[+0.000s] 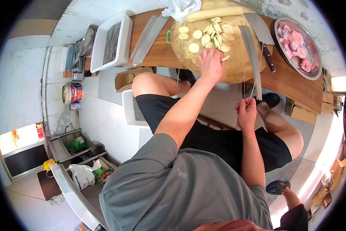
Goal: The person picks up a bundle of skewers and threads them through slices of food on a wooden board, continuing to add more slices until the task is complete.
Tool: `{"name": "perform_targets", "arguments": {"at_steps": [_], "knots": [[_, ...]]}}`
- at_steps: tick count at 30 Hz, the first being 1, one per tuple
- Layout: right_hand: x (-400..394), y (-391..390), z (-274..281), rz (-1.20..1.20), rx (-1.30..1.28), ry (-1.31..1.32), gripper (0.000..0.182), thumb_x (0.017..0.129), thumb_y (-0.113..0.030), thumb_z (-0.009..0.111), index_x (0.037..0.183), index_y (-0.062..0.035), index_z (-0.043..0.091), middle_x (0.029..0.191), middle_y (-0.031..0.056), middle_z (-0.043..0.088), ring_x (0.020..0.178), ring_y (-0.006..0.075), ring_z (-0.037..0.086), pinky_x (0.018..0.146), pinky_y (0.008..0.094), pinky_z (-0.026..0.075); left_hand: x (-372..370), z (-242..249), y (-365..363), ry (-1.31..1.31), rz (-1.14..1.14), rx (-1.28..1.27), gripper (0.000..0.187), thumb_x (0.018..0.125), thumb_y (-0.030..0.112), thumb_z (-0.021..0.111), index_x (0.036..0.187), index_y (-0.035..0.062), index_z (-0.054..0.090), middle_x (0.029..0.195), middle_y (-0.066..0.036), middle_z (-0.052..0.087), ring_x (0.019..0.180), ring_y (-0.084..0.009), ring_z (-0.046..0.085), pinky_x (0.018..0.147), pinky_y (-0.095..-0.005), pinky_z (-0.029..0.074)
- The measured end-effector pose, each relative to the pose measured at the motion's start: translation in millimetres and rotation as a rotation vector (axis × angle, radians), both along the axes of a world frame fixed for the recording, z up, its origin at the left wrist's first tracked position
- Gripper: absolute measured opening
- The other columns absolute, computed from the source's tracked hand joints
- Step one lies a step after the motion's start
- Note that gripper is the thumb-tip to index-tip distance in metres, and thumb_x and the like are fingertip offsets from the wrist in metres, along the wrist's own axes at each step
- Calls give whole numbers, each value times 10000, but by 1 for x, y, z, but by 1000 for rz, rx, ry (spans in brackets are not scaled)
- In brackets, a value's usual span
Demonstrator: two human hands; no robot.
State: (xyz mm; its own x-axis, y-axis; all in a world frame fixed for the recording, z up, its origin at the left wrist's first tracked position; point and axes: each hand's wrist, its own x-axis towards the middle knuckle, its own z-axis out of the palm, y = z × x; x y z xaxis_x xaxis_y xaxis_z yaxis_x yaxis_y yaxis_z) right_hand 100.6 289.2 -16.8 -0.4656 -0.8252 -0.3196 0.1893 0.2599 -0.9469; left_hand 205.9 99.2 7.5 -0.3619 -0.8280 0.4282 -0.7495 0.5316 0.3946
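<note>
My left hand (212,63) is over the round wooden chopping board (192,63), fingers curled down among the slices. A pale yellow slice (225,57) shows at its thumb side, apparently pinched there. More round slices (205,39) lie loose and overlapping just beyond the fingertips. At the board's back lies a long pale roll (215,14) of similar colour. In front of the board my right hand (246,111) is closed round a few thin metal skewers (241,87) that point away from me. A thick bundle of skewers (252,57) rests across the board's right side, overhanging its near edge.
A cleaver (259,29) and a dark-handled knife (268,57) lie right of the slices. Beyond them stands a metal bowl (314,69) of raw meat. Left of the board are another skewer bundle (146,40) and a white bin (126,38) of skewers. A plastic bag (181,8) sits behind.
</note>
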Motion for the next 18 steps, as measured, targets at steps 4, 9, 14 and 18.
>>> {"name": "perform_targets", "arguments": {"at_steps": [4,9,14,18], "knots": [[-2,3,3,53,8,-26,97,945,-99,503,922,-40,430,689,34,546,620,82,477,558,235,397,3,15,-3,524,121,502,154,766,90,693,860,10,601,718,-81,588,632,-206,548,599,-309,456],[6,-2,4,130,-14,-37,96,953,-107,499,973,-15,482,709,29,553,622,82,480,557,231,394,15,19,-9,1007,114,941,179,863,71,636,1002,-28,582,885,-54,633,743,-136,605,647,-247,491],[10,-1,-2,184,-13,-29,105,958,-109,496,958,-5,498,721,25,556,630,87,489,586,230,415,15,22,-2,1443,23,1153,155,894,63,589,1032,6,547,947,-82,632,833,-190,653,669,-296,544],[10,0,2,193,32,-10,95,955,-98,496,945,-4,491,727,31,560,657,89,516,610,230,430,16,25,3,1389,23,1137,154,895,62,586,1028,5,532,943,-86,634,836,-194,655,676,-298,542]]}}
